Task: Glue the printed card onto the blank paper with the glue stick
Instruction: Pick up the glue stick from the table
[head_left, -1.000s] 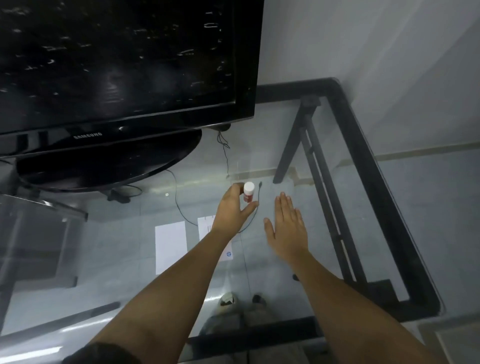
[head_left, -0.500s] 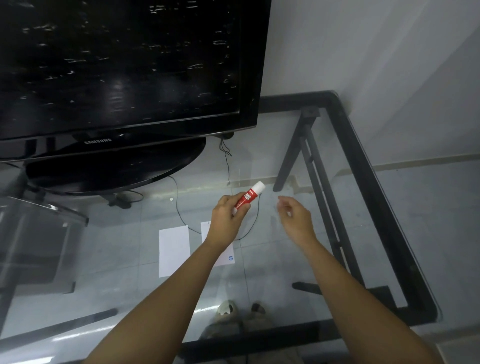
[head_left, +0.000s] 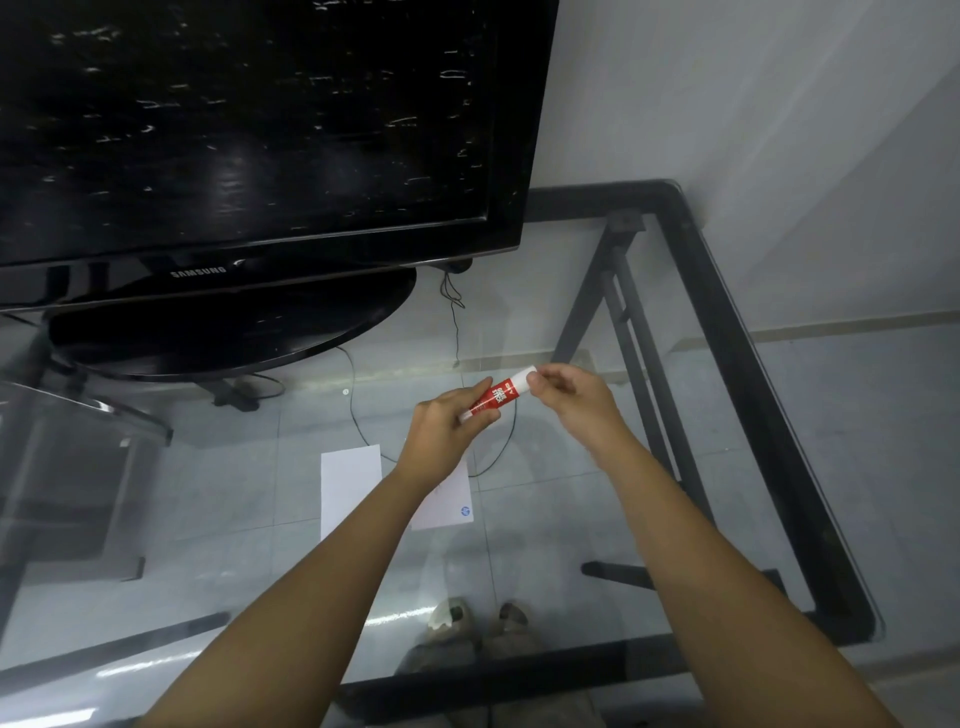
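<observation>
Red-labelled glue stick (head_left: 496, 397) hovers over the glass table (head_left: 748, 374), your left hand (head_left: 441, 436) gripping its barrel and your right hand (head_left: 569, 397) pinching the white cap (head_left: 524, 375), so hold steady and pull straight off.

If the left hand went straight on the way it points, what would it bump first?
Probably the right hand, which pinches the far end of the glue stick that the left hand holds.
</observation>
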